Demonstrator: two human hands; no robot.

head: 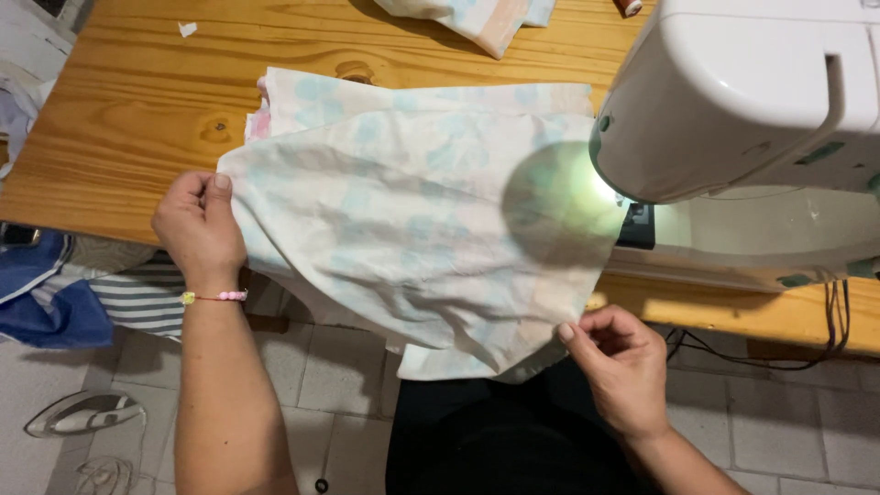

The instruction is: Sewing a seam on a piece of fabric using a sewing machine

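Fabric (403, 238) between left hand (197, 229), right hand (619, 362)

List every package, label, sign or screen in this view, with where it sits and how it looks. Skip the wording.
No packages, signs or screens show.
Small green markings on the white sewing machine at the right: slim, dark green, too small to tell whether they are labels.
Small white scrap on the wooden table, top left: plain, unmarked.

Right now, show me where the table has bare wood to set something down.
Bare wood lies left of the pale fabric, above the left hand, and along the table's far edge. Crowded: the sewing machine fills the right.
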